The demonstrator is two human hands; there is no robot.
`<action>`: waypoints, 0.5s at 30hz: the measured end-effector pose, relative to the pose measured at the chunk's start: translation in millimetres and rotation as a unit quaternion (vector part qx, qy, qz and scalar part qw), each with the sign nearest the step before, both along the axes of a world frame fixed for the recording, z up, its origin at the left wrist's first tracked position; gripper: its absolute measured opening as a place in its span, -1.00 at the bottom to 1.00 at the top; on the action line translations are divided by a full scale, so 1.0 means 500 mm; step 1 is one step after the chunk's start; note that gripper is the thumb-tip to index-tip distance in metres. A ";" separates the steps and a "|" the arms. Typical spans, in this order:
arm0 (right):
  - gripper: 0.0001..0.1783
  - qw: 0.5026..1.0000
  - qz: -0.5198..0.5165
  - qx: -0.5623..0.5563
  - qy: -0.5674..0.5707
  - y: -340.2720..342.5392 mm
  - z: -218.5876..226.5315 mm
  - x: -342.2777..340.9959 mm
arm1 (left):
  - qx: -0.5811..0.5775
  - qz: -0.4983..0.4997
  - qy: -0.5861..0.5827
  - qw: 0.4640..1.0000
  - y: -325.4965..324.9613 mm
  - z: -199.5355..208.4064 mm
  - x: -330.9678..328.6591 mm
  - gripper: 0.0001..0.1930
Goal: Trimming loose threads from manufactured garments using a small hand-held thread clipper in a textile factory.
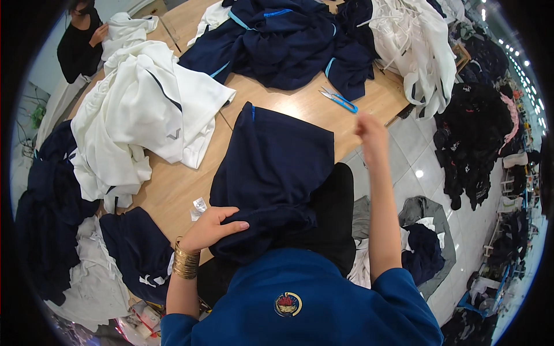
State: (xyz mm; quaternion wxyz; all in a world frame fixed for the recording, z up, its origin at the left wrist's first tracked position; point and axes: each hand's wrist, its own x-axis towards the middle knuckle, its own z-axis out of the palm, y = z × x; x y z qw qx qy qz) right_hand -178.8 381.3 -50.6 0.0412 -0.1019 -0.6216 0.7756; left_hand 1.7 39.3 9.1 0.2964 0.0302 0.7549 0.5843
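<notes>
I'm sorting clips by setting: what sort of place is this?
Probably a garment workshop: white garments and navy garments are heaped on a wooden table, blue-handled snips lie there too, and the left hand is on another navy piece.

The right hand (372,141), right of centre, is blurred; its fingers run together, and whether they pinch anything cannot be told. At the left hand (214,229), most fingers are hidden by the folds of the navy garment (274,153), whose bunched lower part also covers some of the wearer's lap. The print on the white label (198,209) beside it is too small to read. At the upper left, the frame's edge cuts off the co-worker's head (82,6). The top edge crops the navy pile (283,52); white garments (135,104) hide part of the counter (164,187). Items along the far right rim are too small to identify.
</notes>
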 end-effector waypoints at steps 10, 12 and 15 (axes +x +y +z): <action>-0.66 0.829 0.519 0.186 0.091 -0.135 0.049 0.355 | 0.119 0.049 -0.010 0.992 0.148 0.033 -0.037 -0.68; -0.41 0.922 0.347 -0.067 -0.160 -0.133 -0.015 0.408 | 0.098 -0.127 0.088 0.983 0.209 0.083 -0.036 -0.62; -0.42 0.926 0.343 -0.046 -0.149 -0.130 -0.015 0.416 | 0.264 -0.286 0.106 0.915 0.335 0.134 -0.003 -0.62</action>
